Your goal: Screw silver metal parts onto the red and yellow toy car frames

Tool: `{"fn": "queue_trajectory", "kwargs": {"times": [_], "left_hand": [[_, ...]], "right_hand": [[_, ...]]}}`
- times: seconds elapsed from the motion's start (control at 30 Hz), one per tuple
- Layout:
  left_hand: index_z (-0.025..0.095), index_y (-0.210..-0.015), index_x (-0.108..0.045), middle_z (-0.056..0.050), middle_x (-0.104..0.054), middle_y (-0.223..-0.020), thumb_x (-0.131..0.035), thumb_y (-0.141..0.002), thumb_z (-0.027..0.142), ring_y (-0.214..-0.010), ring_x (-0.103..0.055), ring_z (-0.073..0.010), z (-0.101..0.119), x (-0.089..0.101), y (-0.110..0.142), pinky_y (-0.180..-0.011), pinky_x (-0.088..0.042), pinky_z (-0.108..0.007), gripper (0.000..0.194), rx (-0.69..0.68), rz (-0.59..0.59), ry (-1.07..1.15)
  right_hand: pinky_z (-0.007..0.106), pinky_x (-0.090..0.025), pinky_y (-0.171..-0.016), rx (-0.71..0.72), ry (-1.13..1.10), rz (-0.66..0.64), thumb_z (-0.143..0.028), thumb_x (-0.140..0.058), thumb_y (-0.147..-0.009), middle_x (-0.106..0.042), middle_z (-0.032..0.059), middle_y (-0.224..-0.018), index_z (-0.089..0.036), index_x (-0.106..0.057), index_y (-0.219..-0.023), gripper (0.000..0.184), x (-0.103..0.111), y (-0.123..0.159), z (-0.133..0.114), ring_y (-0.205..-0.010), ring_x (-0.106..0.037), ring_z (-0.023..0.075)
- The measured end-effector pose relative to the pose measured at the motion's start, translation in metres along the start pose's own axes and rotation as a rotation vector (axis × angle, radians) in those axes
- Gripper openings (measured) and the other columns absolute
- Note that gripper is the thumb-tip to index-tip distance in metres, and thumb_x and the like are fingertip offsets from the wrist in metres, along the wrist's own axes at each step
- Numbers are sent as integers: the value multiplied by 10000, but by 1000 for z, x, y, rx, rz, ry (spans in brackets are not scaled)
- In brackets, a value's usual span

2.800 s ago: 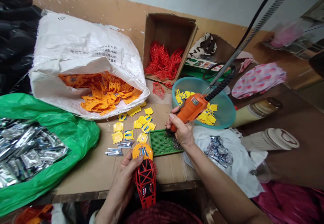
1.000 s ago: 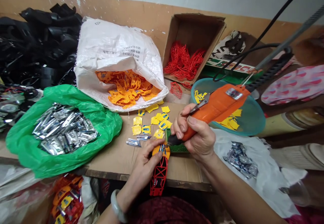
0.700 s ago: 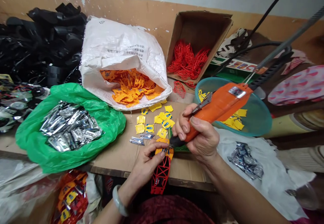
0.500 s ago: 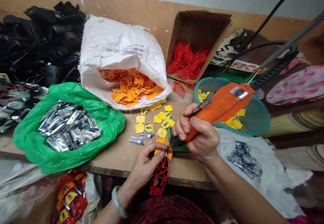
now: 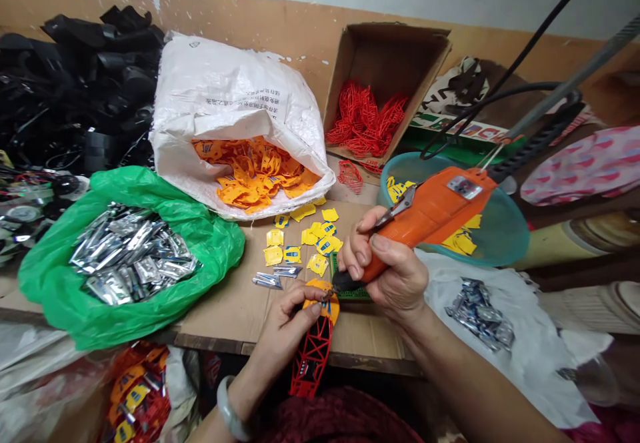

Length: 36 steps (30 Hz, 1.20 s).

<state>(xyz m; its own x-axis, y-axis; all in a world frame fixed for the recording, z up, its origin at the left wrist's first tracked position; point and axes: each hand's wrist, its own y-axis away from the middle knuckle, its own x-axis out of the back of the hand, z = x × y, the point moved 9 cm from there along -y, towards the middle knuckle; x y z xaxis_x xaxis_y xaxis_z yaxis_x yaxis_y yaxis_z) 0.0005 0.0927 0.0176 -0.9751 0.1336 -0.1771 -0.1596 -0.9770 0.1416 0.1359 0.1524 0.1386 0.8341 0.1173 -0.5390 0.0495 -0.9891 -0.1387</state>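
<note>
Wooden bench [image 5: 210, 344] under cardboard [image 5: 220, 316], with loose yellow pieces [image 5: 293, 254], green bag [image 5: 50, 316], white sack [image 5: 210, 89].

White sack [image 5: 220, 89] of orange cutouts [image 5: 255, 176], green bag [image 5: 45, 316] of silver foil pieces [image 5: 133, 259], cardboard box [image 5: 350, 49] of red frames [image 5: 363, 123], teal bowl [image 5: 523, 229] with yellow pieces [image 5: 463, 243], black pile [image 5: 85, 76].

1. Left hand [image 5: 285, 331] is the one with jewellery: a chunky, smooth, pale green bangle [image 5: 227, 408], looks like jade to me, sitting loose at the wrist.
2. Right forearm [image 5: 475, 383] is bare all the way to the bottom of the shot, so no sleeve showing.
3. Right hand [image 5: 395, 276] has short, plain nails, no polish.
4. Along the bottom edge there's dark maroon, fuzzy knit fabric [image 5: 340, 419], probably their top, but hard to tell from up here.
</note>
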Motion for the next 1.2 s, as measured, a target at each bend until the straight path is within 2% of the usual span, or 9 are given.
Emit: {"fn": "queue_trajectory", "kwargs": {"times": [0.13,0.27,0.63,0.9,1.2], "left_hand": [[226,-862,-803,-58,-715,-862,-774,-819,402,-845,-623,-237,1,-2,-1,-832,-460,-340,184,-19,-3,-32],[216,-825,-788,-48,-702,-835,-767,-827,423,-808,-613,-221,2,-4,-2,-795,-457,-327,208,-15,15,-35],[194,-851,-760,-34,-680,-812,-716,-872,392,-786,-595,-198,2,-4,-4,-765,-438,-321,204,-88,5,-138],[204,-842,-766,-34,-689,-808,-703,-869,298,-789,-613,-198,7,-6,-4,-769,-444,-316,116,-135,10,-198],[213,-827,-764,-41,-700,-825,-702,-875,291,-809,-619,-208,9,-9,-4,-787,-442,-327,111,-144,-11,-236]], "right_hand": [[280,-465,-485,0,9,-4,-335,-720,-706,-517,-93,-502,-247,-556,-840,230,-1,1,1,-372,-464,111],[281,-475,-502,0,-5,-13,-331,-723,-714,-521,-94,-508,-246,-557,-842,227,-1,2,2,-377,-471,106],[285,-462,-499,27,-6,-37,-326,-714,-741,-512,-89,-513,-238,-558,-861,216,-1,0,-4,-382,-465,111],[264,-475,-493,37,-14,-81,-326,-739,-772,-523,-86,-528,-236,-590,-883,206,-3,2,0,-385,-487,100],[256,-479,-496,18,-10,-136,-335,-757,-806,-554,-82,-555,-230,-632,-931,206,-2,5,5,-405,-521,100]]}}
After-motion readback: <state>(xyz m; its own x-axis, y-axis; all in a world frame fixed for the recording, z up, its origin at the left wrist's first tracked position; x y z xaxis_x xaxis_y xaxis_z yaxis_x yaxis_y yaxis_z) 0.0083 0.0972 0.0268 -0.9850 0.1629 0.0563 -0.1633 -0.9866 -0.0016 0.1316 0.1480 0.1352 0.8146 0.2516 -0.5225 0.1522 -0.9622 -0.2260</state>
